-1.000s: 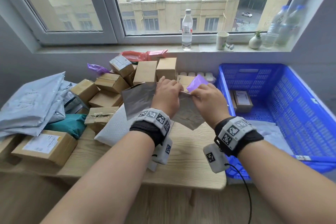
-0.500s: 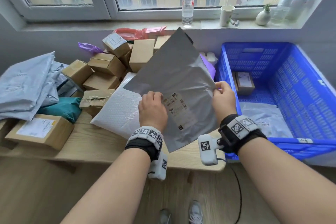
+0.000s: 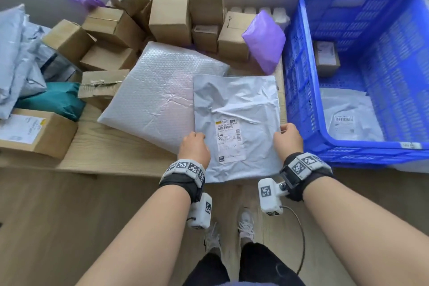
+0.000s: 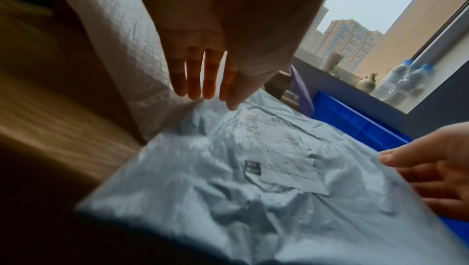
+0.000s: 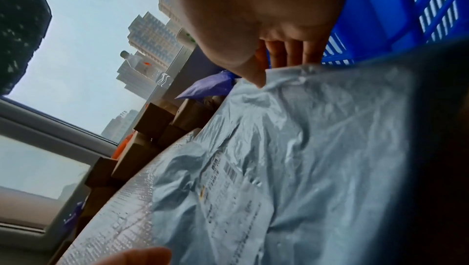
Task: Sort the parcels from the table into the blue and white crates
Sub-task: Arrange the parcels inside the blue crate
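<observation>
Two hands hold one crinkled grey plastic mailer bag (image 3: 234, 109) by its near side edges, printed label up. The left hand (image 3: 194, 147) has straight fingers under the left edge with the thumb on top; the right hand (image 3: 287, 139) pinches the right edge, thumb on top and fingers beneath. Half a second ago the bag stood raised and tilted; now it lies nearly flat, low over the pale wooden tabletop (image 3: 111, 148), overlapping a dimpled white bubble-wrap mailer (image 3: 157, 90). Behind sit brown cardboard boxes (image 3: 170, 14) and a glossy purple pouch (image 3: 264, 39). Just right of the bag stands the perforated blue plastic crate (image 3: 299, 90), with a small box (image 3: 326, 58) and a white mailer (image 3: 348, 116) inside.
</observation>
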Action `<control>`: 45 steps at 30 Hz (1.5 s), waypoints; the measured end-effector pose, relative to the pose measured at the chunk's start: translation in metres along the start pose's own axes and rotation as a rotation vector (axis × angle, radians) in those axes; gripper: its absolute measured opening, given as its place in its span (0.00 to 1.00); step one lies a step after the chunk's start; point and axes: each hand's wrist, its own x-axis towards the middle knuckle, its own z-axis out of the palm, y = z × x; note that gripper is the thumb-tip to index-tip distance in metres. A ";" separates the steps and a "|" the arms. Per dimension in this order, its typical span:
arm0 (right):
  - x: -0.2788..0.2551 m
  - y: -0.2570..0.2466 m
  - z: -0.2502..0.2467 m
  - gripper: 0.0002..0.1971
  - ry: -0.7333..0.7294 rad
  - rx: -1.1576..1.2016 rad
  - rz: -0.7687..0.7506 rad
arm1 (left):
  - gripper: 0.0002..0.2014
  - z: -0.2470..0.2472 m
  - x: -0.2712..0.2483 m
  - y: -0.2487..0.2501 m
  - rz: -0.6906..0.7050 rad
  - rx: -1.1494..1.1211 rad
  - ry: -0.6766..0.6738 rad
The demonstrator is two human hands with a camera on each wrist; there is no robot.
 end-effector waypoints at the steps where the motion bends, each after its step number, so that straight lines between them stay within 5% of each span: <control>1: 0.001 0.005 0.001 0.15 0.003 -0.023 -0.001 | 0.18 0.004 0.000 -0.001 -0.009 -0.002 -0.012; 14: 0.002 0.026 0.019 0.19 0.054 -0.597 -0.259 | 0.18 0.041 0.012 0.023 -0.077 -0.036 -0.003; 30: 0.022 0.023 0.018 0.07 0.001 -0.255 -0.041 | 0.10 0.041 0.007 0.035 -0.328 -0.394 0.105; 37: 0.015 0.019 0.009 0.08 -0.055 -0.460 -0.197 | 0.09 0.031 -0.006 0.030 -0.342 -0.490 0.121; 45: -0.003 -0.017 -0.024 0.05 0.084 -0.199 -0.362 | 0.07 -0.014 -0.016 0.042 -0.306 -0.751 0.286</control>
